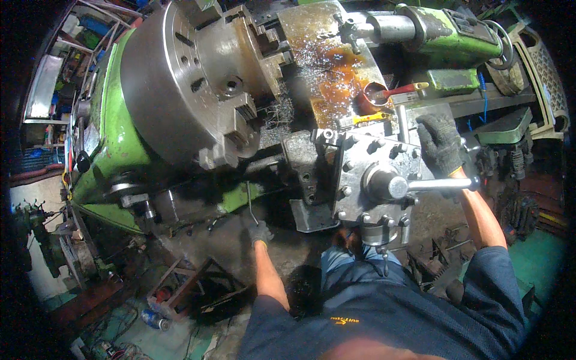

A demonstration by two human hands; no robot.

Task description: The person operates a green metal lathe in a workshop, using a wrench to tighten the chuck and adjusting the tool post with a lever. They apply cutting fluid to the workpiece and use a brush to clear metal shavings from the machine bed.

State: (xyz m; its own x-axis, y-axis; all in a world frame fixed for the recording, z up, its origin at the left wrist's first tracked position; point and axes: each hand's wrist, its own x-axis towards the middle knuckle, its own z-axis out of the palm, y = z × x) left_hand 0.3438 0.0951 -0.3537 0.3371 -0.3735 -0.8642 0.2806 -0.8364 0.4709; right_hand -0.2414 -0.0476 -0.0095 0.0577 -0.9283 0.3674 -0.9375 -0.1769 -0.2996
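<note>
My left hand [260, 233], in a dark glove, is closed round the lower end of a thin metal lever [250, 201] at the front of a green lathe [108, 138]. Also gloved, my right hand [441, 144] is at the right side of the square tool post [360, 162], its fingers curled; what lies under them is hidden. The tool post's clamping handle [441, 184] crosses above my right wrist. Left of the post, a large steel chuck [162, 78] with stepped jaws holds a thick round metal workpiece [231, 54].
Behind the tool post, a red-handled brush in a round pot [375, 96] stands on an oily, chip-strewn plate [312, 36]. A yellow tool [363, 119] lies nearby. The tailstock [444, 30] is at the far right. A metal frame [192, 282] and a blue can [155, 319] are on the floor.
</note>
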